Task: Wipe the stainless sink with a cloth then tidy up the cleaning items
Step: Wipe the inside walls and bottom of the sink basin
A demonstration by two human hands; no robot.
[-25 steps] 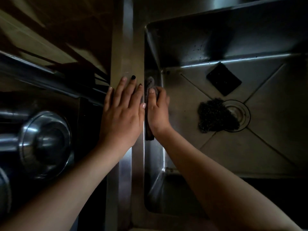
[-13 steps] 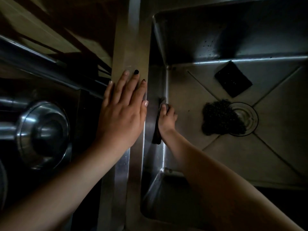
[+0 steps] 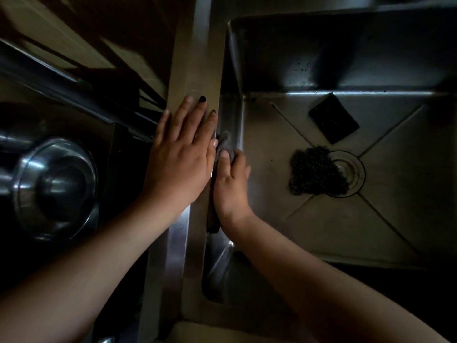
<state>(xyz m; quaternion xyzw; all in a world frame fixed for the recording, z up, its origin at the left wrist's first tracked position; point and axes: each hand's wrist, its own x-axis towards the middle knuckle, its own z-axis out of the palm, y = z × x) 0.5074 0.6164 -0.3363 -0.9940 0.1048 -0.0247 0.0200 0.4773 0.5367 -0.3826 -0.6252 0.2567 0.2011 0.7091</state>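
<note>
Bracing hand: left hand (image 3: 180, 159) lies open, palm down and fingers straight, on the flat left rim of the rectangular stainless steel sink (image 3: 195, 70); one nail is dark-polished.
Wiping hand: right hand (image 3: 231, 184) is inside the basin, fingers curled over a crumpled grey cloth (image 3: 223, 141) and thumb laid on it. It presses the cloth to the left inner wall just below the rim, close beside the left thumb.
Cloth: a darker end trails down the wall beside the right wrist.
Left of rim: domed polished steel lid (image 3: 57, 186) on a dark surface.
Basin floor: diagonal creases run to a round steel drain (image 3: 348, 169); a dark wire scourer (image 3: 314, 174) overlaps its left edge.
Further back: black square sponge pad (image 3: 333, 121) lies flat, apart from the scourer, near the far-wall seam.
Far wall: dark specks on the steel.
Room: dim light; the top left is too dark to identify.
Change: half a second ago the right hand and cloth sat lower on the wall, near the floor seam; they are now up by the rim. The left hand, scourer and sponge pad have kept their places.
</note>
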